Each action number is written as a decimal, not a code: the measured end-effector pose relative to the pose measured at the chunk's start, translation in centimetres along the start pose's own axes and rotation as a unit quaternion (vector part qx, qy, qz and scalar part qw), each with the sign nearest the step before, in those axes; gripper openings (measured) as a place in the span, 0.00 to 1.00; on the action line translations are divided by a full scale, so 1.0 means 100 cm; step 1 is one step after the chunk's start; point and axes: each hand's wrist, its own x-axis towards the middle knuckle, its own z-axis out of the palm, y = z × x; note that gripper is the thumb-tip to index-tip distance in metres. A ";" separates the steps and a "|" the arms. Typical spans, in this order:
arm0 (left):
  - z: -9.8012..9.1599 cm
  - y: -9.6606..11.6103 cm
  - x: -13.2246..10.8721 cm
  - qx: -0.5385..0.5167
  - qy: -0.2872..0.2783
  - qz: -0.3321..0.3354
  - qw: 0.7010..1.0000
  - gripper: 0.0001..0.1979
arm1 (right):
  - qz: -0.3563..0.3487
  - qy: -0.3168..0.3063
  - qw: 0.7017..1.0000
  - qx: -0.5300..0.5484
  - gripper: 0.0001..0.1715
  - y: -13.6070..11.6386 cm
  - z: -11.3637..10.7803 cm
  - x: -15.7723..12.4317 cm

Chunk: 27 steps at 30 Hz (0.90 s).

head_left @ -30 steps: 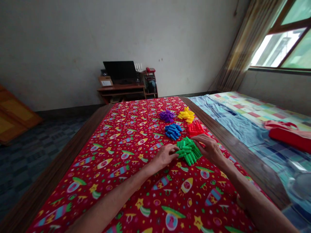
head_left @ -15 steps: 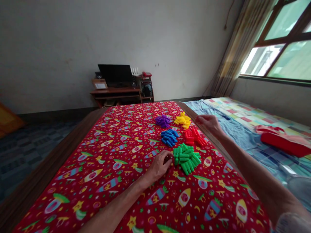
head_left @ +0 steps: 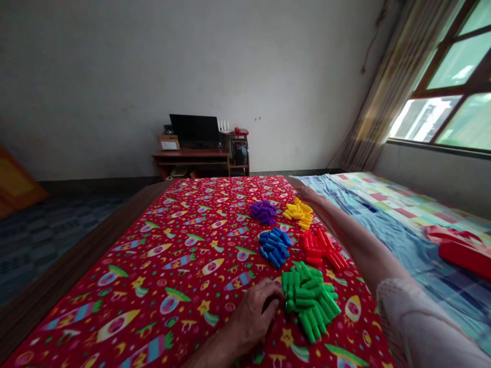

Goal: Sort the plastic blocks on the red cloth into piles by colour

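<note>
My left hand [head_left: 258,314] rests on the red patterned cloth [head_left: 169,271], its fingers curled at the left edge of a pile of green pieces [head_left: 312,299]; what its fingertips hold, if anything, is hidden. My right hand [head_left: 307,194] reaches to the far right edge of the cloth, just beyond a pile of yellow pieces [head_left: 299,212]; its fingers are small and unclear. Between the hands lie a red pile [head_left: 322,248] and a blue pile [head_left: 275,246]. A purple pile [head_left: 264,211] sits left of the yellow one.
Beyond the cloth, a desk [head_left: 192,153] with a monitor [head_left: 194,130] stands against the wall. On the right, a bed with a blue sheet [head_left: 368,225] bears a red box [head_left: 464,258]. A curtain [head_left: 372,117] hangs beside the window.
My right hand has moved forward along the cloth's right edge, past the yellow pile. My left hand stays beside the green pile. The camera view has shifted, and the piles appear lower and larger.
</note>
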 end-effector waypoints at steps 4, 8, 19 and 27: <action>0.000 0.002 -0.001 -0.002 -0.008 -0.009 1.000 0.09 | 0.025 -0.063 0.998 0.009 0.14 0.006 0.020 0.014; 0.000 0.004 -0.002 -0.001 -0.012 -0.006 1.000 0.10 | 0.040 -0.062 0.997 0.024 0.14 0.006 0.019 0.009; 0.002 -0.001 0.000 0.005 0.000 0.025 1.000 0.11 | 0.056 0.054 0.983 0.168 0.22 -0.008 -0.002 -0.067; 0.002 -0.001 0.001 0.009 0.005 0.028 1.000 0.10 | 0.096 0.050 0.981 0.163 0.35 0.006 0.003 -0.082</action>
